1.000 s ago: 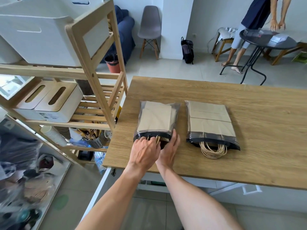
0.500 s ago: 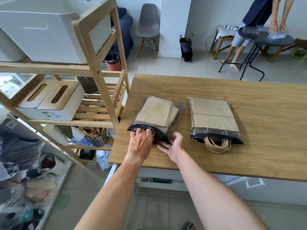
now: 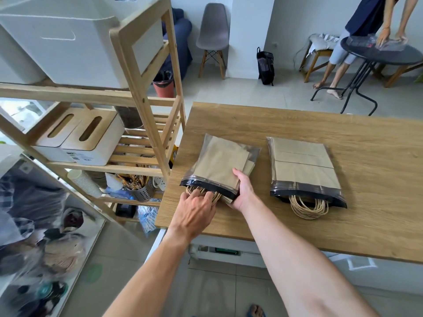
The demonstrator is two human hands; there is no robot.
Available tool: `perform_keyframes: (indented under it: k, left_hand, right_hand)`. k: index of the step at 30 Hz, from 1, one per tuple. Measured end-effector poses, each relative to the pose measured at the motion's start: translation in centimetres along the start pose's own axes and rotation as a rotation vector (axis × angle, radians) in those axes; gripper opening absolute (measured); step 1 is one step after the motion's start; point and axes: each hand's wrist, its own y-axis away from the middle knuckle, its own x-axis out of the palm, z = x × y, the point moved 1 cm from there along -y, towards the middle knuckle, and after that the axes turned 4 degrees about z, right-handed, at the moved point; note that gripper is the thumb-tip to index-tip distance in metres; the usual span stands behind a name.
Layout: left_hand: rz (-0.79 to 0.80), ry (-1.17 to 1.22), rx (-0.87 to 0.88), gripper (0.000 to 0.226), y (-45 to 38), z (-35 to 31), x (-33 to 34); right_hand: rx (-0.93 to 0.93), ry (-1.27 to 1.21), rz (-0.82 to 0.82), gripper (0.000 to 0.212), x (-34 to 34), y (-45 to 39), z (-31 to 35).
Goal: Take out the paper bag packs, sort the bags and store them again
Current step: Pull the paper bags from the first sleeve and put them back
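Note:
Two clear plastic packs of brown paper bags lie on the wooden table (image 3: 297, 124). The left pack (image 3: 219, 161) sits near the table's left edge, its black-rimmed opening facing me and tilted up a little. My right hand (image 3: 242, 191) grips that pack's right corner, thumb on top of the plastic. My left hand (image 3: 194, 209) reaches into the opening, fingers curled round the twine handles (image 3: 194, 191) of the bags. The right pack (image 3: 302, 168) lies flat and untouched, its twine handles (image 3: 307, 208) spilling out of its opening.
A wooden shelf rack (image 3: 142, 88) stands close to the table's left edge, holding white bins, tissue boxes and a utensil holder. Beyond the table are a grey chair (image 3: 214, 35), a black backpack (image 3: 265, 65) and a person at a round black table (image 3: 384, 56).
My right hand moved from the table in front of the left pack up onto its right corner. My left hand shifted lower into the opening, and the pack turned slightly.

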Motion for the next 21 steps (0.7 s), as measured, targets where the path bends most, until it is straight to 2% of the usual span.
perform_keyframes:
  k: [3,6,11,13,16,18,21]
  left_hand:
    - [-0.001,-0.010,0.028,0.027,0.7,0.4,0.5]
    - [-0.028,-0.016,0.026,0.024,1.4,0.4,1.0]
    - [-0.055,0.015,-0.042,0.024,1.2,-3.0,1.1]
    - [-0.048,-0.005,0.001,0.027,1.6,-2.6,1.6]
    - [-0.013,-0.054,0.053,0.021,1.9,0.8,2.2]
    - [-0.003,-0.077,0.070,0.027,1.5,2.5,1.8]
    - [-0.059,-0.106,0.143,0.024,0.5,2.2,0.6]
  right_hand:
    - [0.007,0.027,-0.022,0.044,-0.2,-1.2,0.8]
    - [0.022,0.109,-0.065,0.051,-0.2,-1.7,1.7]
    - [0.028,0.155,-0.060,0.048,0.0,-2.1,2.4]
    - [0.032,0.178,-0.049,0.050,-0.2,-2.4,2.4]
    - [0.043,0.206,-0.073,0.053,-0.6,-3.0,2.8]
    - [0.040,0.231,-0.111,0.059,-0.6,-3.3,3.2]
    - [0.017,0.225,-0.151,0.061,-0.7,-3.7,4.0]
